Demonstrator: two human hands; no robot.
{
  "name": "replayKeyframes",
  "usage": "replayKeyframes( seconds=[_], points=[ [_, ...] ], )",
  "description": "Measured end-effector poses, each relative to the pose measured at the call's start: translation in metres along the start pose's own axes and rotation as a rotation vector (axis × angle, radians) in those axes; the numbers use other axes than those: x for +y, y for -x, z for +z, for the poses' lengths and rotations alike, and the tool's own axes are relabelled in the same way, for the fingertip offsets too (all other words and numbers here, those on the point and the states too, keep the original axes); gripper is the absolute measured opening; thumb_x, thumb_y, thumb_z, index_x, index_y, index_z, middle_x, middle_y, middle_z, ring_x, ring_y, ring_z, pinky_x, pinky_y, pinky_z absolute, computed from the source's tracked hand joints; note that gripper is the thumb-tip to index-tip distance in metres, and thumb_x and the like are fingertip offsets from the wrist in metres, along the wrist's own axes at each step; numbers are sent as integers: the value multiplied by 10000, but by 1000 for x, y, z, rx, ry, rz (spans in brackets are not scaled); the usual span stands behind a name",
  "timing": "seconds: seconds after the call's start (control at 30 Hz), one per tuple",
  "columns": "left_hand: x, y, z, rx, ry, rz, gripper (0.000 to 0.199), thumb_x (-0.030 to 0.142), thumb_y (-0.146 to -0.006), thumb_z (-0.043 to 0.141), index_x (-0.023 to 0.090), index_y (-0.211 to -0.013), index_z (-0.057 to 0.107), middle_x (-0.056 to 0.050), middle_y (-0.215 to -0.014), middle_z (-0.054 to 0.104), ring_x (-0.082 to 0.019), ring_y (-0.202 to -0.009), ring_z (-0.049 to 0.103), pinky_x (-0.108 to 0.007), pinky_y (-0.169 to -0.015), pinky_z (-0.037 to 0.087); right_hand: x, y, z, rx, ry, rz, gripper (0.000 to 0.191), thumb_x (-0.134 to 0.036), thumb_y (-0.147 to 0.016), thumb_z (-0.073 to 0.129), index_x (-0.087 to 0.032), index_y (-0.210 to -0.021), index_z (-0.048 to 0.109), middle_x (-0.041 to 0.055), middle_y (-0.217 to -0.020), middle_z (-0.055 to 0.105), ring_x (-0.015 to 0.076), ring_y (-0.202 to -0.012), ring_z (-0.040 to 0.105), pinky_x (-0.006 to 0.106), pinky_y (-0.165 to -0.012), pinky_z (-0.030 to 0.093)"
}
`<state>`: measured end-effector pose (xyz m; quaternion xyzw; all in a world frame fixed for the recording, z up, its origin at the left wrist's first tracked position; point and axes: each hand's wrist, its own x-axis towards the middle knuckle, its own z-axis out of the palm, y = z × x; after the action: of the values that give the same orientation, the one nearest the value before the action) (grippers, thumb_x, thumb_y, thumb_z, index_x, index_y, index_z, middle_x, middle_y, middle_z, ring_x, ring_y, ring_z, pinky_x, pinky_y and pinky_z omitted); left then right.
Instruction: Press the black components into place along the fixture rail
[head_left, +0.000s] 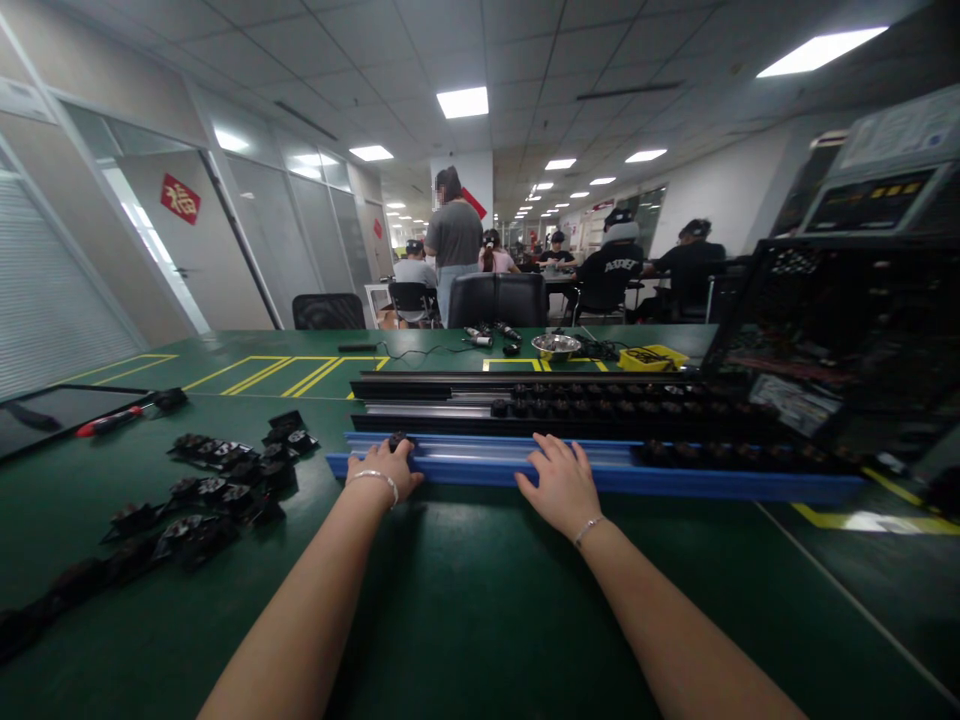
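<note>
A long blue rail (480, 470) with a channel along its top lies across the table before me. At its left end my left hand (384, 466) has its fingers closed around a small black part (400, 441) in the channel; the fingers partly hide it. My right hand (561, 482) rests on the rail near its middle, fingers spread over the near wall. Several similar black parts (697, 453) sit in a row in the rail's right portion. Bare silvery channel shows between my hands.
Black rails (427, 423) with more parts lie behind. Loose black parts (232, 480) are heaped left, near a red-handled screwdriver (112, 420). A metal bowl (556, 345) and yellow tray (652, 358) stand farther back. A large dark case (795, 330) rises at right; people sit beyond.
</note>
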<state>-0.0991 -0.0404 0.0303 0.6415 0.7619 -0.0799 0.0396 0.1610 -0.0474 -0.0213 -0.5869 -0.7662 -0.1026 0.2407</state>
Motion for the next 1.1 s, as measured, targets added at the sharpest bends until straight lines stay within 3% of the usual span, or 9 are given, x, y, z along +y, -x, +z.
replayKeyframes(
  seconds=[1.1],
  points=[
    [-45, -21, 5, -1, 42, -136, 629, 564, -723, 437, 286, -1284, 383, -129, -1352, 425, -331, -1235, 367, -538, -924, 344, -2, 0, -1, -8, 14, -3, 275, -408, -785, 484, -202, -899, 627, 69, -1293, 496, 230, -1214, 380, 445, -1032, 194]
  ],
)
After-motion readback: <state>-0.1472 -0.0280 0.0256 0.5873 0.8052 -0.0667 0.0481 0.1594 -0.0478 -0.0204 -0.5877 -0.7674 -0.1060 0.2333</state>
